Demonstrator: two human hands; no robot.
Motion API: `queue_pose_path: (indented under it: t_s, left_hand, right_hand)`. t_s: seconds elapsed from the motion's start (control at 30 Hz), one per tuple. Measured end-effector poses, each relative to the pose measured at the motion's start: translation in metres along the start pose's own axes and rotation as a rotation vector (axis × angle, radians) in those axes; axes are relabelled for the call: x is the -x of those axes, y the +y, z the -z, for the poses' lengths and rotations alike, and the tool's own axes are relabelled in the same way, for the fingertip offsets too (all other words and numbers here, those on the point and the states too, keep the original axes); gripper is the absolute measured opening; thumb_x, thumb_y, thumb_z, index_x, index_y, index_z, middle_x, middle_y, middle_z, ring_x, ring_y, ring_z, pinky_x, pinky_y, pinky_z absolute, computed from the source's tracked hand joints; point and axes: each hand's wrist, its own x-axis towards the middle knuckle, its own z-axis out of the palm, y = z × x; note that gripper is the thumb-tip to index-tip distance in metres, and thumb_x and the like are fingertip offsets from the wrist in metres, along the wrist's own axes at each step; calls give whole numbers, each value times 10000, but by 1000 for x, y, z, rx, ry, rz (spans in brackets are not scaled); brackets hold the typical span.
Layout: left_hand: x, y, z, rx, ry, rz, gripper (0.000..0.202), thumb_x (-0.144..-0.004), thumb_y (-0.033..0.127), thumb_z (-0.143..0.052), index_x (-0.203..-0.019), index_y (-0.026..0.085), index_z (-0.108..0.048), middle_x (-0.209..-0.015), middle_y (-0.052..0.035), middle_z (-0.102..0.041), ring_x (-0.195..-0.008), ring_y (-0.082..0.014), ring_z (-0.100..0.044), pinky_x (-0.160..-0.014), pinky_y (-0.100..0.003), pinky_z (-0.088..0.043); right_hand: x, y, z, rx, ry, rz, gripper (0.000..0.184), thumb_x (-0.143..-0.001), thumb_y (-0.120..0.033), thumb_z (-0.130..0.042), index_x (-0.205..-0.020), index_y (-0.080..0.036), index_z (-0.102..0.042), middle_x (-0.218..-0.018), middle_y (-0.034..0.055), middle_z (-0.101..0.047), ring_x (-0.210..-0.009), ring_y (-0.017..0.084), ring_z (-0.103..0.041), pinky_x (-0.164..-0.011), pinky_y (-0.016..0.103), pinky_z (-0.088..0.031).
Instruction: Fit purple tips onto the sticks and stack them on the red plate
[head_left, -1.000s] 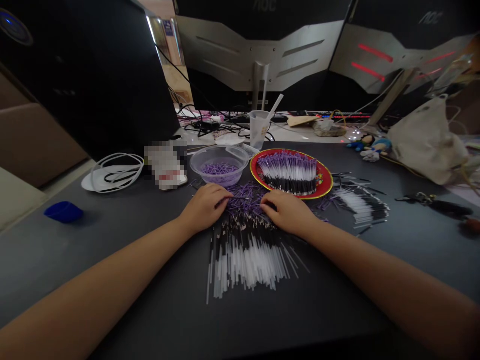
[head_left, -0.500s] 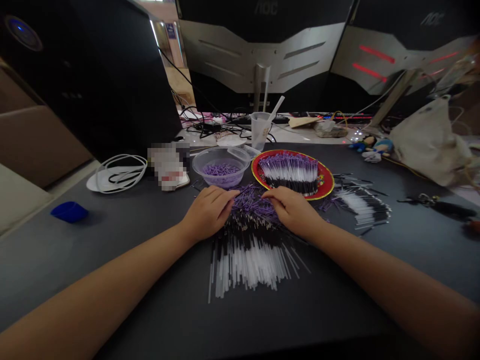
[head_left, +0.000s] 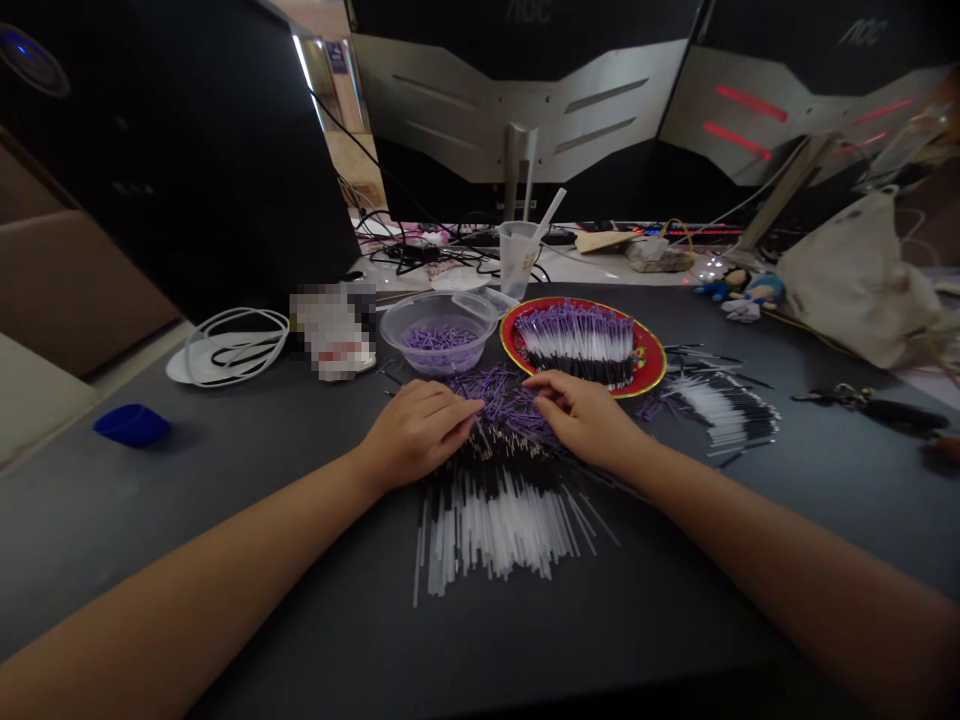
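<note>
The left hand [head_left: 416,432] rests loosely spread, fingertips at the edge of a heap of thin plastic tubes [head_left: 495,530] on the worktop [head_left: 225,560]. The right hand [head_left: 585,420], curled and reaching further in, lies over their purple ends; no clear pinch shows. The tubes, glossy and clear-tailed, run lengthwise toward the person.
</note>
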Motion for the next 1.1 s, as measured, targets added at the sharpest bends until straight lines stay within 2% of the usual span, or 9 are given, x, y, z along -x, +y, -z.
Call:
queue_pose_path:
  t_s: [0.1, 0.27, 0.33, 0.5, 0.57, 0.67, 0.83, 0.97, 1.1]
  left_hand:
    - [-1, 1, 2, -42, -5, 18, 185, -862, 196, -561, -1026, 178, -644, -821, -39, -664, -774, -163, -578, -707, -305, -430]
    - [-3, 4, 3, -83, 36, 46, 115, -856, 209, -567, -932, 180, -650, -932, -63, -655, -888, -193, -569, -790, -344, -429]
    - [-3, 4, 2, -54, 1, 37, 120, -869, 198, -541, -940, 168, -634, -910, -57, -663, -887, -188, -576, -807, -345, -429]
    - [-2, 4, 1, -22, -41, -2, 150, -873, 191, -525, -991, 155, -611, -830, -42, -664, -745, -159, -579, -700, -301, -442]
    - [-3, 7, 3, -18, -23, -32, 152, -869, 184, -528, -994, 164, -611, -904, -56, -668, -788, -161, -589, -710, -298, -451]
    - [-7, 16, 7, -48, 19, -128, 133, -861, 194, -553, -975, 197, -621, -1098, -71, -649, -958, -191, -590, -819, -340, -457]
    - [-12, 26, 3, -88, -33, -319, 123, -881, 176, -548, -969, 200, -630, -1193, -48, -630, -1083, -202, -562, -904, -355, -445]
    - [-11, 26, 0, -102, -30, -281, 135, -894, 176, -523, -978, 184, -628, -1102, -61, -655, -1015, -201, -584, -863, -347, -475]
    - [-10, 26, -1, -75, -89, -213, 158, -911, 194, -486, -969, 186, -633, -1035, -62, -653, -915, -186, -596, -801, -329, -496]
  right_hand:
    - [1, -1, -1, -14, -19, 0, 271, -871, -170, -468, -1140, -191, -501, -691, -18, -574, -586, 125, -526, -600, 275, -386]
    - [1, 2, -5, -67, -47, -8, 118, -853, -183, -490, -963, -213, -519, -655, -37, -526, -547, 109, -487, -557, 255, -373]
    - [1, 3, -6, -123, -44, -25, 165, -834, -193, -527, -997, -213, -510, -676, -35, -552, -547, 108, -490, -554, 253, -386]
    - [2, 0, -6, -146, -17, -42, 280, -851, -258, -548, -1124, -213, -508, -719, -13, -634, -558, 119, -519, -557, 263, -401]
    - [3, -3, -6, -155, -31, -32, 280, -856, -283, -555, -1122, -215, -498, -729, -9, -654, -547, 119, -528, -546, 262, -402]
    - [4, -9, -6, -168, -111, 10, 284, -856, -277, -564, -1111, -219, -452, -717, -15, -658, -540, 124, -545, -532, 254, -409]
    - [9, -15, -9, -14, -200, 148, 311, -852, -172, -518, -1133, -207, -390, -863, 44, -683, -753, 183, -647, -656, 292, -457]
    - [11, -17, -10, 142, -203, 191, 273, -868, -194, -484, -1125, -199, -391, -955, 91, -683, -831, 237, -668, -661, 322, -462]
    - [10, -21, -9, 257, -211, 220, 232, -910, -255, -441, -1130, -185, -437, -929, 103, -691, -777, 244, -671, -623, 323, -444]
